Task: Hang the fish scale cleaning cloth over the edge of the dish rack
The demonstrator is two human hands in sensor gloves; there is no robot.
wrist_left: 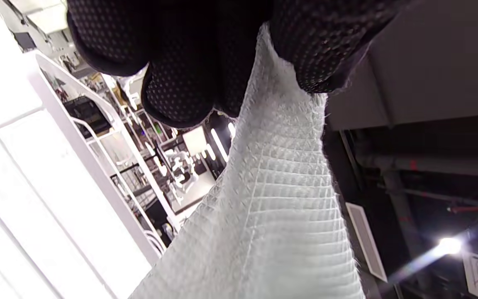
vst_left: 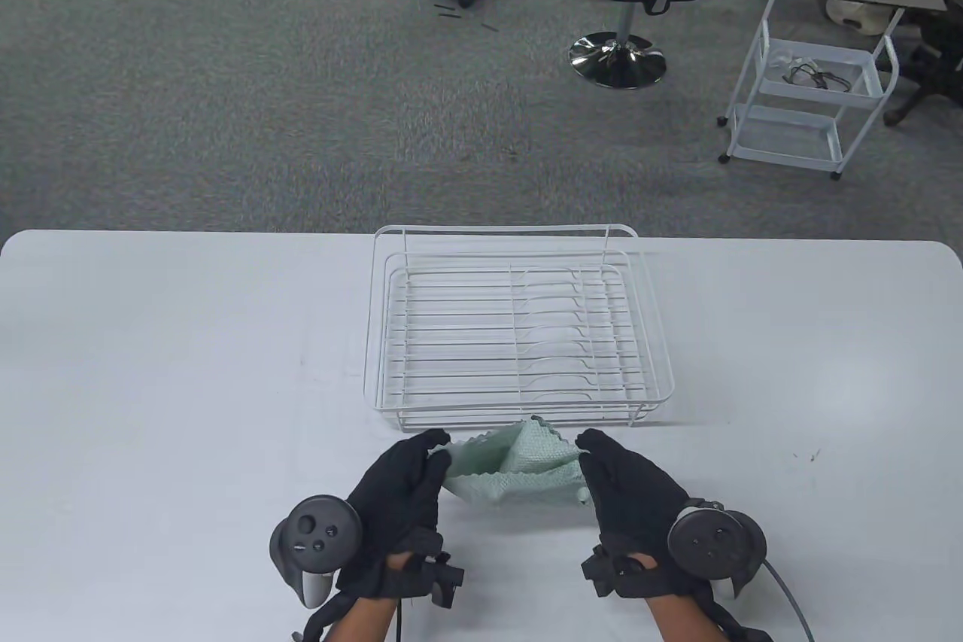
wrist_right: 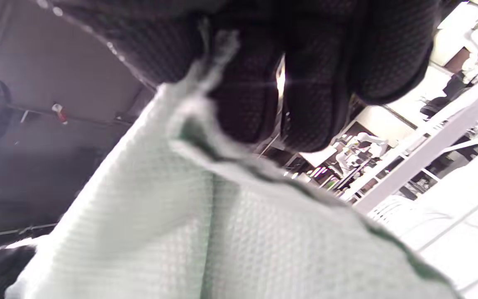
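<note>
I hold the cloth stretched between both hands, just off the table at the near centre. My left hand pinches its left end, fingers closed on the weave; my right hand pinches the right end the same way. The cloth's long axis runs left-right, sagging in the middle, roughly parallel to the near edge of the rack. The rack sits straight ahead, just beyond my fingertips, its near rail almost touching the cloth's far corner. Both hands are about equally near to it. My guess: next move is lift and carry forward so the middle crosses the near rail; the sag could snag on the wire.
</note>
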